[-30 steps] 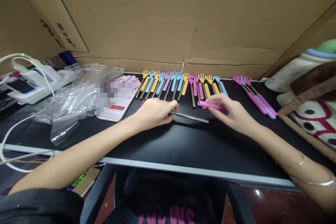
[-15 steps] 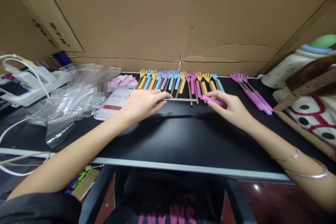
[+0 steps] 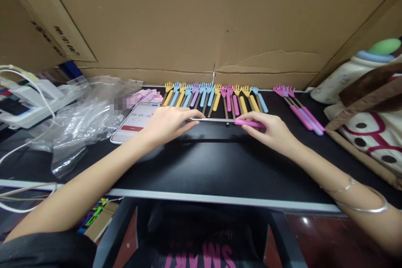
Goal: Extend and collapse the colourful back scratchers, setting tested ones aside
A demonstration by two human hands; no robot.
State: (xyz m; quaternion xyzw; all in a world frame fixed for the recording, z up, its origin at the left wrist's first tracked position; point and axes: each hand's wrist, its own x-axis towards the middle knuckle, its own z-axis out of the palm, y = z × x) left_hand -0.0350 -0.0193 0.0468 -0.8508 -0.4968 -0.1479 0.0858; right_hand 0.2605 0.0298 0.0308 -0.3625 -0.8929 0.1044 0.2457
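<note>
A thin metal rod is pinched near its left end between the thumb and fingers of my left hand. My right hand grips a pink handle, whose left end meets the rod in one straight, level line above the black desk. Just behind them lies a row of back scratcher claws in yellow, blue, purple and pink, with coloured handles and dark rods among them. Three back scratchers with pink and purple handles lie to the right of my right hand.
A phone showing a timer lies beside my left wrist. Clear plastic bags and a white power strip are at the left. A bottle and a patterned bag stand right. Cardboard walls the back.
The pink handle, angled and apart from the rod before, is now level and joined end-on with it. My right hand has moved slightly left; the camera view has shifted a little.
</note>
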